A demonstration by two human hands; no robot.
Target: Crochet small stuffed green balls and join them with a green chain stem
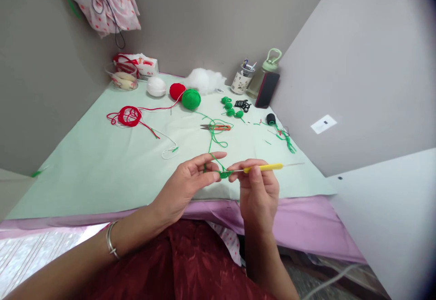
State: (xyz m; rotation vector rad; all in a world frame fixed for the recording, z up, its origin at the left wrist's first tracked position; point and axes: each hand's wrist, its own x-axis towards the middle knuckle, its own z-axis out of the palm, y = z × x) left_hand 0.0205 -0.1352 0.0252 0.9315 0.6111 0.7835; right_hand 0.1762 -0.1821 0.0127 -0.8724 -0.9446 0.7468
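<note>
View from above of a person's two hands working over a bench point(102, 163) covered with a pale green cloth. The left hand point(185, 184) has its grip pinched together, thumb and fingers clamped on a small green crochet piece point(225, 173), held just above the bench's near edge and between the two hands. The index finger is stretched out, and a green yarn strand point(213, 143) runs over it, across the cloth and up to a green yarn ball point(191, 99) near the far wall. The right hand point(259, 191) has its grip closed on the yellow handle of a crochet hook point(265, 167), which lies level, its tip at the green piece. A silver bangle point(111, 241) sits on the left wrist.

Farther back, orange-handled scissors point(218, 127) lie under the strand. A red yarn tangle point(128, 116) lies to the left. A red yarn ball point(177, 91) and a white yarn ball point(156, 86) sit beside the green ball, with white stuffing point(205, 80) behind them. Small green crocheted rounds point(230, 108) lie in a cluster to the right, near a black thread spool point(270, 118). A cup of pens point(241, 81), a pale green bottle point(264, 75) and a dark phone point(267, 89) stand in the far right corner.
</note>
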